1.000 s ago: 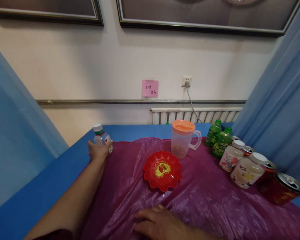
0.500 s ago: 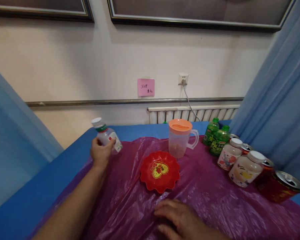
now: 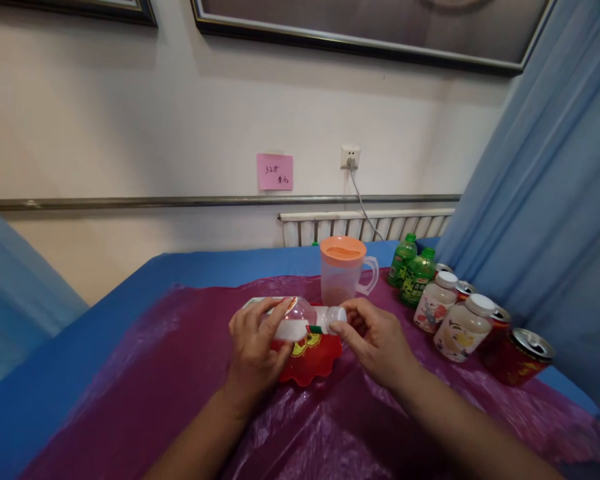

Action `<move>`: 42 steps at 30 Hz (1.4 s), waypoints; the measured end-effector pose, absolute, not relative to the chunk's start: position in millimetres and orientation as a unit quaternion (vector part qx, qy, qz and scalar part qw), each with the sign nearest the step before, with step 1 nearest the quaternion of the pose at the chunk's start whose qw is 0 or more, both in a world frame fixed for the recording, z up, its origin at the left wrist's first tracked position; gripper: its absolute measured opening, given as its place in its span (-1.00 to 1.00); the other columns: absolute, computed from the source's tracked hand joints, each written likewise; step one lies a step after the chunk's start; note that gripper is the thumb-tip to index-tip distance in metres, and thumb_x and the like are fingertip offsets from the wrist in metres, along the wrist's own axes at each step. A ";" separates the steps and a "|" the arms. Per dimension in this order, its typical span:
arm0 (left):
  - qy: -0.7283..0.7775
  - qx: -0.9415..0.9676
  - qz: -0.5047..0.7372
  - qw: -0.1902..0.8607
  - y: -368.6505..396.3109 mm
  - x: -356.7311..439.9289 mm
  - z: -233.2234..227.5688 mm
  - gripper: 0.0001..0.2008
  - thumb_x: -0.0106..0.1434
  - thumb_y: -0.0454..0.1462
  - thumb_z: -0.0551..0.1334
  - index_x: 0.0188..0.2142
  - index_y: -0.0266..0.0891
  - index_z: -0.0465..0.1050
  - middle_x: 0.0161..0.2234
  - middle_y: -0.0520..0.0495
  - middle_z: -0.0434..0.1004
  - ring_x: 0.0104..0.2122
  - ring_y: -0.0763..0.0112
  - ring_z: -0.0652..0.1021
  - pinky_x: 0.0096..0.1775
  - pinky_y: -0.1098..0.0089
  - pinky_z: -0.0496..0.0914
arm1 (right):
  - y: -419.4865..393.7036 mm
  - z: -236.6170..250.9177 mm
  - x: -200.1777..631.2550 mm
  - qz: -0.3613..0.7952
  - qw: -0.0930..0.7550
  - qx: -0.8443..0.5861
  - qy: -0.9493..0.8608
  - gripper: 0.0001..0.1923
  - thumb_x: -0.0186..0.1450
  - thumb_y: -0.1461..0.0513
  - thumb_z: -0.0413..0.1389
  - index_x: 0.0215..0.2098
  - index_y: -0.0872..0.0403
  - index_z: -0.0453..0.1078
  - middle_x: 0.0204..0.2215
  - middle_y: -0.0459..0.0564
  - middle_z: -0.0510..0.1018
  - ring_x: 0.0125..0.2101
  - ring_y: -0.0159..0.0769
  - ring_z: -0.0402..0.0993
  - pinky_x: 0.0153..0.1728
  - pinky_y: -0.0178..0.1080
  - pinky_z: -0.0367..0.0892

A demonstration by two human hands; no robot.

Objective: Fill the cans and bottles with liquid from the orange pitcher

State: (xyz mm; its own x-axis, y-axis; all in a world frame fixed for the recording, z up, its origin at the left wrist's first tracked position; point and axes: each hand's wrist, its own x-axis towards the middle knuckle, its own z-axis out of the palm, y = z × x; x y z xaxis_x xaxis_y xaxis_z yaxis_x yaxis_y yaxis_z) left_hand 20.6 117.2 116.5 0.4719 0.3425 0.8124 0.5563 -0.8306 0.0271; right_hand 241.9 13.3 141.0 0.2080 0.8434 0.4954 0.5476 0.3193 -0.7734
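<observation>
A clear plastic bottle [image 3: 300, 319] with a green and white label lies sideways in the air over the red scalloped plate [image 3: 313, 370]. My left hand [image 3: 260, 340] is wrapped around its body from the left. At the other end, the thumb and fingers of my right hand [image 3: 375, 340] pinch the white bottle cap [image 3: 337, 319], which sits at the neck. The bottle and both hands cover much of the plate's far half. Just behind them stands a translucent pitcher [image 3: 340, 280] with an orange lid.
On the right stand two green bottles [image 3: 417, 279], two clear jars with white lids [image 3: 464, 330] and several red cans [image 3: 519, 360]. Purple plastic sheeting [image 3: 180, 373] covers much of the blue table [image 3: 175, 267]. Blue curtains [image 3: 540, 200] hang at both sides.
My left hand has brought the bottle from the table's left side to above the plate and turned it sideways. My right hand has risen from the sheeting and taken hold of the cap.
</observation>
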 end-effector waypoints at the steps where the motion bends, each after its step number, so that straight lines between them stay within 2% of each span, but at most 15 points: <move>1: -0.259 -0.850 -0.442 0.123 118.2 20.5 114.4 -0.43 0.27 -0.33 0.28 0.27 -0.11 0.31 0.07 -0.23 0.48 0.06 0.03 0.47 0.13 0.04 0.27 | 13.6 138.7 241.7 0.144 0.523 -0.567 -0.620 -0.79 0.40 0.05 0.19 -0.17 0.02 0.45 -0.44 -0.11 0.56 -0.46 -0.36 0.49 -0.41 -0.33 0.38; 6: -0.244 -0.848 -0.450 0.135 121.9 17.8 106.1 -0.40 0.29 -0.36 0.26 0.31 -0.09 0.29 0.06 -0.23 0.50 0.05 0.02 0.49 0.11 0.04 0.28 | 16.6 125.0 241.3 0.129 0.513 -0.552 -0.645 -0.84 0.40 0.11 0.16 -0.16 0.02 0.47 -0.42 -0.09 0.59 -0.45 -0.36 0.50 -0.40 -0.32 0.41; 10: -0.245 -0.847 -0.455 0.123 123.4 14.2 101.9 -0.41 0.26 -0.38 0.27 0.28 -0.07 0.36 0.06 -0.21 0.54 0.04 0.03 0.51 0.11 0.05 0.29 | 17.7 118.7 244.9 0.072 0.496 -0.531 -0.683 -0.82 0.42 0.13 0.13 -0.07 0.03 0.45 -0.35 -0.04 0.62 -0.41 -0.33 0.53 -0.34 -0.29 0.46; 13: -0.248 -0.851 -0.453 0.097 123.8 11.1 99.5 -0.41 0.25 -0.38 0.27 0.27 -0.06 0.38 0.07 -0.18 0.55 0.04 0.05 0.51 0.14 0.06 0.28 | 16.7 116.6 249.0 -0.010 0.475 -0.482 -0.736 -0.73 0.42 0.17 0.14 0.07 0.04 0.39 -0.18 0.05 0.62 -0.23 -0.25 0.58 -0.20 -0.21 0.52; 17: -0.261 -0.858 -0.436 0.073 122.4 8.5 97.9 -0.41 0.24 -0.38 0.26 0.26 -0.06 0.39 0.08 -0.17 0.56 0.06 0.04 0.51 0.17 0.04 0.26 | 14.5 115.6 253.0 -0.083 0.454 -0.428 -0.777 -0.66 0.44 0.32 0.06 0.16 -0.01 0.35 0.00 0.12 0.54 0.01 -0.21 0.53 -0.01 -0.12 0.51; 22: -0.251 -0.865 -0.431 0.058 119.8 9.6 97.4 -0.40 0.24 -0.40 0.25 0.27 -0.07 0.36 0.09 -0.19 0.55 0.08 0.04 0.50 0.18 0.01 0.24 | 10.5 111.8 258.2 -0.161 0.441 -0.406 -0.784 -0.67 0.43 0.36 0.12 0.11 -0.05 0.42 -0.05 0.04 0.55 -0.06 -0.26 0.53 -0.08 -0.16 0.48; 27: -0.243 -0.873 -0.420 0.056 115.8 12.3 99.7 -0.42 0.23 -0.41 0.24 0.25 -0.08 0.37 0.08 -0.18 0.56 0.06 0.05 0.50 0.17 0.01 0.25 | 2.3 102.6 269.0 -0.179 0.370 -0.425 -0.806 -0.57 0.48 0.33 0.09 0.23 -0.19 0.40 -0.02 -0.02 0.60 0.00 -0.22 0.54 0.01 -0.09 0.44; 32: -0.225 -0.880 -0.415 0.058 111.7 15.6 98.9 -0.40 0.21 -0.43 0.25 0.25 -0.09 0.37 0.07 -0.20 0.56 0.05 0.06 0.50 0.14 0.02 0.26 | -3.1 91.1 273.9 -0.228 0.394 -0.395 -0.798 -0.50 0.43 0.43 0.10 0.24 -0.13 0.41 -0.03 0.00 0.61 0.02 -0.25 0.52 0.03 -0.11 0.43; 36: -0.217 -0.880 -0.417 0.061 110.5 17.1 94.4 -0.38 0.21 -0.44 0.25 0.27 -0.09 0.36 0.08 -0.20 0.56 0.05 0.06 0.51 0.15 0.02 0.28 | -10.4 85.3 267.4 -0.144 0.438 -0.425 -0.779 -0.45 0.42 0.41 0.07 0.28 -0.20 0.34 0.07 0.02 0.53 0.08 -0.21 0.49 0.04 -0.08 0.47; 40: -0.221 -0.875 -0.425 0.071 110.3 18.9 91.5 -0.42 0.24 -0.42 0.25 0.26 -0.14 0.38 0.08 -0.24 0.55 0.05 0.03 0.50 0.14 0.01 0.29 | -15.3 90.1 257.5 -0.023 0.472 -0.507 -0.721 -0.37 0.42 0.20 0.14 0.41 -0.07 0.14 0.30 0.18 0.33 0.26 -0.03 0.34 0.15 0.05 0.43; 42: -0.221 -0.874 -0.425 0.080 110.5 19.7 90.9 -0.43 0.26 -0.41 0.26 0.26 -0.13 0.38 0.08 -0.25 0.55 0.05 0.02 0.50 0.12 0.01 0.30 | -12.9 93.8 254.5 0.018 0.484 -0.545 -0.684 -0.43 0.44 0.10 0.13 0.36 0.01 0.21 0.20 0.19 0.47 0.15 -0.03 0.47 0.08 0.00 0.48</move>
